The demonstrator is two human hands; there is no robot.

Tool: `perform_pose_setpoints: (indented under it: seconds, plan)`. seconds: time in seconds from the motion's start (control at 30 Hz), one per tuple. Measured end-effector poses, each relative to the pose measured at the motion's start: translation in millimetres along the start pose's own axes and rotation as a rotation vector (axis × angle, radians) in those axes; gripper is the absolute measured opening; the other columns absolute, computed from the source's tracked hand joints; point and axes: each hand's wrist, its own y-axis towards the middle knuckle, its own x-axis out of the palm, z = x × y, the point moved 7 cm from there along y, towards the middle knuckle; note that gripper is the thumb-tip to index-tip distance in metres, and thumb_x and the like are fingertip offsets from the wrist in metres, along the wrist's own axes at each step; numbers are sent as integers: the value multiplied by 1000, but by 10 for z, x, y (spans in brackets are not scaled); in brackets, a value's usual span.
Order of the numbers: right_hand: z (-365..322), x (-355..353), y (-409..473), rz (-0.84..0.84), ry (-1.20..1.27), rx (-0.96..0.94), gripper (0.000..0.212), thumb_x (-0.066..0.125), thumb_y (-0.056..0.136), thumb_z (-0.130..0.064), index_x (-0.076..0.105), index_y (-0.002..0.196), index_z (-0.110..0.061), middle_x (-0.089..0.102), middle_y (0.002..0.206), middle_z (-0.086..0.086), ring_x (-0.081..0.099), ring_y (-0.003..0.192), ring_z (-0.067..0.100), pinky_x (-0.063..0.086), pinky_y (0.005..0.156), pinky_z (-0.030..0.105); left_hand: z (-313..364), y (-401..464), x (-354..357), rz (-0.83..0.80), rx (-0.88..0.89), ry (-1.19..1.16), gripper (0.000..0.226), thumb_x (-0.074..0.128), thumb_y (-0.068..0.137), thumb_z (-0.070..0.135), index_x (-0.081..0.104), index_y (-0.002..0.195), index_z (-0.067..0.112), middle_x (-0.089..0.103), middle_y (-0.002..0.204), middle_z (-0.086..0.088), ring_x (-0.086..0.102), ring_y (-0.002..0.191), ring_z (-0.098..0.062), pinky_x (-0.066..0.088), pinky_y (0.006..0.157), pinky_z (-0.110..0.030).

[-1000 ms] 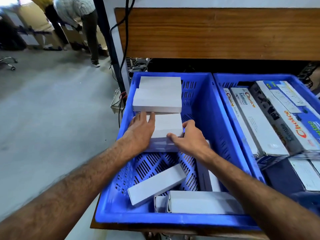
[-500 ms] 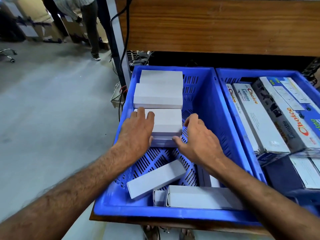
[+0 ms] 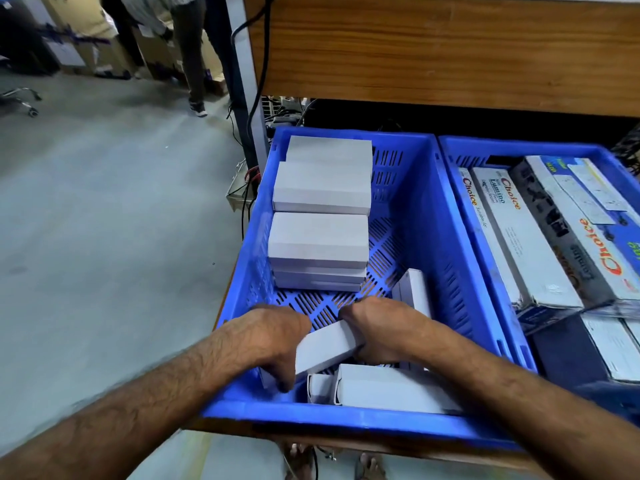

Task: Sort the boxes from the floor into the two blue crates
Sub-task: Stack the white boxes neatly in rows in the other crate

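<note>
Low wooden platform (image 3: 221,426) is carrying two blue crates side by side, walls touching. Left crate (image 3: 420,216) is sitting flush to the platform's near edge; right crate (image 3: 460,188) is running out of view at the right. Platform is standing on the grey concrete floor (image 3: 104,237), under a wooden shelf board (image 3: 450,50). Cables (image 3: 242,202) are trailing on the floor beside the left crate.

White boxes (image 3: 320,188) stacked in left blue crate (image 3: 429,216)

Both forearms bare and hairy, no sleeves; left hand (image 3: 273,341), right hand (image 3: 377,332) ungloved, no rings seen
</note>
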Motion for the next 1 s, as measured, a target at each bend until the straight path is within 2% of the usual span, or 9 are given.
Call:
perform_pose_setpoints:
  seconds: [0.13, 0.27, 0.4, 0.53, 0.67, 0.73, 0.83, 0.9, 1.0]
  plan:
    - [84, -136, -65, 159, -5, 53, 34, 71, 77, -28, 59, 108, -19, 66, 109, 9, 67, 101, 33, 46, 70, 35, -71, 41, -132, 166, -59, 45, 63, 77, 81, 37, 46, 133, 19, 60, 128, -3, 63, 116, -26, 55, 92, -42]
    - [124, -294, -87, 325, -33, 124, 31, 65, 83, -18, 57, 113, -17, 59, 112, 9, 66, 99, 34, 40, 67, 36, -134, 141, -327, 339, -113, 83, 68, 76, 84, 26, 37, 139, 13, 53, 133, -8, 56, 122, -29, 52, 93, -43]
    - [86, -242, -20, 292, -17, 136, 34, 66, 82, -9, 59, 116, -15, 56, 115, 9, 66, 102, 34, 40, 68, 35, -98, 290, -333, 308, -132, 163, 64, 72, 86, 15, 36, 139, 10, 50, 135, -13, 51, 124, -31, 52, 94, -44]
    - [192, -188, -49, 304, 174, 188, 52, 75, 76, -26, 60, 126, -24, 56, 121, 3, 64, 107, 30, 53, 79, 36, -152, 313, -362, 382, -167, 206, 67, 72, 81, 14, 36, 137, 11, 49, 132, -13, 50, 121, -30, 44, 91, -40]
    - [347, -70, -97, 245, 378, 250, 70, 87, 65, -38, 57, 127, -30, 53, 120, -1, 57, 113, 21, 51, 89, 33, -121, 289, -411, 481, -171, 209, 71, 73, 74, 9, 34, 134, 9, 46, 128, -13, 50, 114, -30, 36, 76, -38]
    - [383, -28, -95, 225, 441, 266, 61, 89, 62, -38, 59, 115, -32, 55, 116, -3, 56, 110, 17, 50, 86, 30, -113, 290, -409, 498, -171, 197, 72, 72, 71, 6, 34, 132, 9, 43, 128, -14, 49, 113, -30, 34, 69, -37]
    - [362, 9, -65, 231, 457, 276, 32, 80, 66, -29, 56, 87, -29, 61, 100, -6, 59, 96, 18, 48, 70, 30, -116, 323, -356, 477, -169, 182, 70, 73, 74, 6, 33, 132, 10, 41, 130, -13, 48, 114, -29, 38, 67, -35]
    - [338, 42, -38, 212, 465, 284, 28, 76, 67, -26, 56, 86, -26, 62, 96, -4, 61, 92, 21, 52, 68, 32, -122, 358, -292, 416, -175, 178, 70, 74, 78, 8, 32, 135, 10, 41, 133, -14, 49, 117, -29, 43, 73, -36]
    - [318, 49, 3, 199, 436, 282, 24, 72, 73, -25, 59, 93, -22, 65, 99, 2, 64, 93, 25, 51, 70, 31, -141, 410, -164, 290, -181, 119, 79, 82, 80, 11, 30, 141, 7, 43, 136, -14, 53, 121, -31, 52, 80, -41]
